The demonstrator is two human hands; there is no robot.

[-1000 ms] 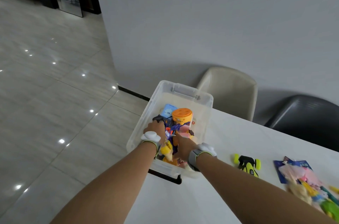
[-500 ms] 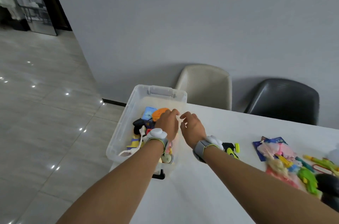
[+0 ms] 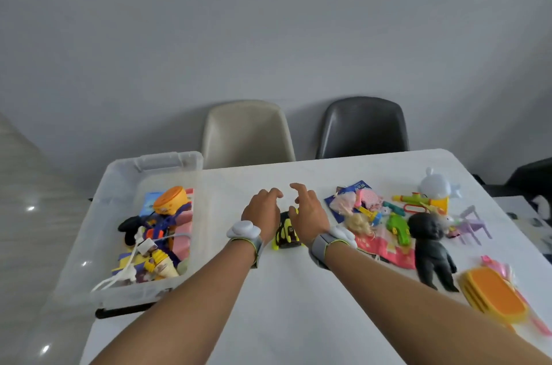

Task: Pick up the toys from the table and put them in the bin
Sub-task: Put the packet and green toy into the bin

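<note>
Yellow-black toy car (image 3: 286,232) lies at frame centre between left hand (image 3: 263,213) and right hand (image 3: 307,212); both grips loosely curled, holding nothing.

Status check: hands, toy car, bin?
Left hand and right hand open, holding nothing, flanking the yellow-black toy car. Bin part full. Nothing blocking the car.

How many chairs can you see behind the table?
2. A beige chair stands behind the table, near the bin. A black chair stands right beside it. Something dark at the far right edge may be another.
</note>
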